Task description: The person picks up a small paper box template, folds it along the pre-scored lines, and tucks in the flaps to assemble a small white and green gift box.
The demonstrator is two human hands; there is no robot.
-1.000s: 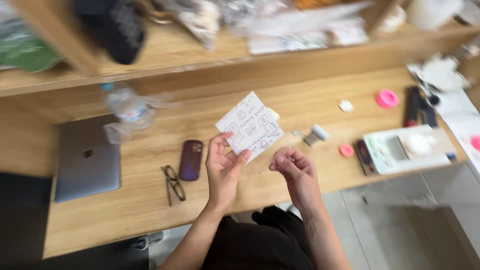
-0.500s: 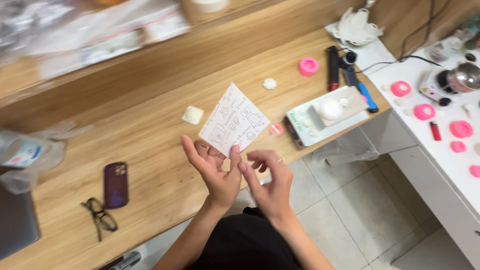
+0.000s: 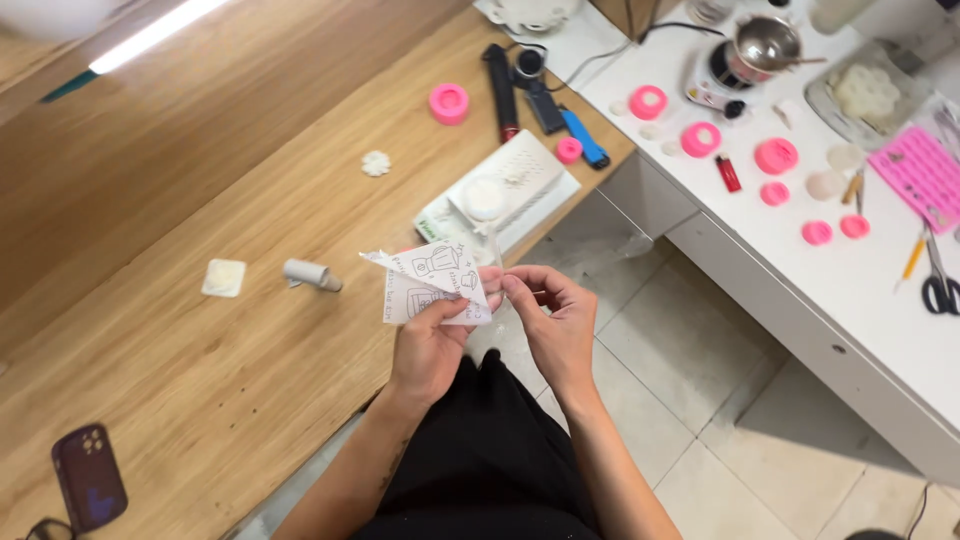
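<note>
My left hand (image 3: 432, 340) pinches a folded white sheet of paper with small black drawings (image 3: 430, 283), held over the front edge of the wooden desk (image 3: 200, 260). Close beside it, my right hand (image 3: 556, 318) has its fingertips curled onto the sheet's right edge, touching my left thumb. Both hands hover above my lap in black clothing. A small white roll (image 3: 311, 273) lies on the desk just left of the paper.
A white scale with a round white piece (image 3: 500, 188) sits at the desk corner. Pink round moulds (image 3: 448, 101), a dark phone (image 3: 88, 476), a white square pad (image 3: 223, 277). The white counter (image 3: 860, 280) at right holds a steel pot (image 3: 765, 42), scissors (image 3: 938, 270), several pink moulds.
The view has swung right and down toward the white counter. The paper, held up flat before, is now folded over and lower, with both hands gripping it closer together.
</note>
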